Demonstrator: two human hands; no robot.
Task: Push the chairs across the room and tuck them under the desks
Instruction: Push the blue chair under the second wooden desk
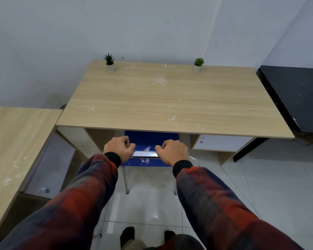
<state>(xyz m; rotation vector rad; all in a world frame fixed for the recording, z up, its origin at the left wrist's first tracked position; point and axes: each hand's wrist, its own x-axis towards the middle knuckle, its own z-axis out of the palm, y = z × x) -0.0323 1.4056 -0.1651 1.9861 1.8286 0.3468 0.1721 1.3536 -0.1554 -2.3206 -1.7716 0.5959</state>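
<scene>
A blue chair (150, 139) with chrome legs stands in the knee gap of a light wooden desk (170, 98), its seat partly under the desktop. My left hand (118, 147) grips the left end of the chair's chrome top rail (145, 154). My right hand (172, 149) grips the right end of the same rail. Both arms in red plaid sleeves reach straight forward. The front of the seat is hidden beneath the desk.
Two small potted plants (109, 60) (198, 64) sit at the desk's back edge by the wall. A second wooden desk (13, 141) stands at the left, a black table (296, 94) at the right. A thin cable (237, 186) runs over the tiled floor.
</scene>
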